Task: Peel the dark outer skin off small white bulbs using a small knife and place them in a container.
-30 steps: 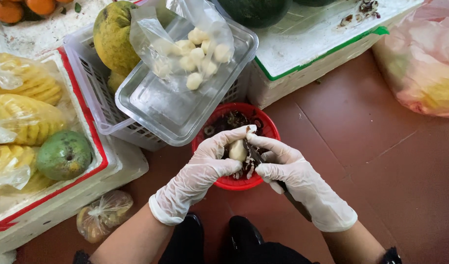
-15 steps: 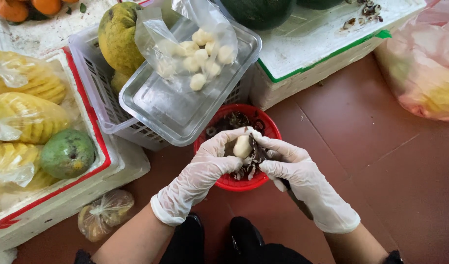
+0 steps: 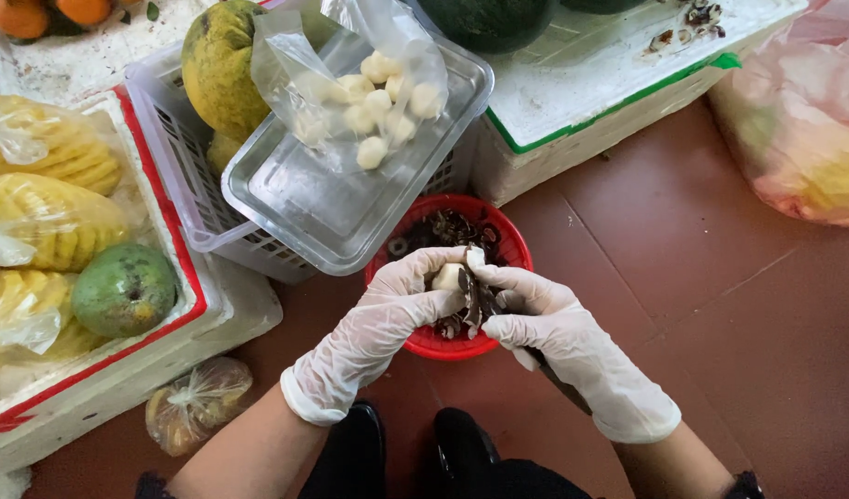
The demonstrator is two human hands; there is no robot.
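Observation:
Both hands wear thin white gloves and meet over a red bowl (image 3: 512, 248) of dark peelings. My left hand (image 3: 397, 305) pinches a small pale, partly peeled bulb (image 3: 448, 275) between thumb and fingers. My right hand (image 3: 554, 323) is closed on a dark-handled knife (image 3: 558, 381), its blade hidden against the bulb, where a strip of dark peel (image 3: 475, 300) hangs. A clear plastic tray (image 3: 323, 203) just beyond the bowl carries a clear bag of white peeled pieces (image 3: 378, 97).
A white slotted basket (image 3: 179, 176) with a large green-yellow fruit stands under the tray. A foam box at left holds wrapped pineapple (image 3: 50, 222) and a green mango (image 3: 124, 288). Another foam box (image 3: 609, 102) lies behind; a pink bag (image 3: 812, 129) at right. My shoes are below.
The bulb has been turned slightly in my left fingers and more dark peel hangs from it. Both hands stay over the red bowl.

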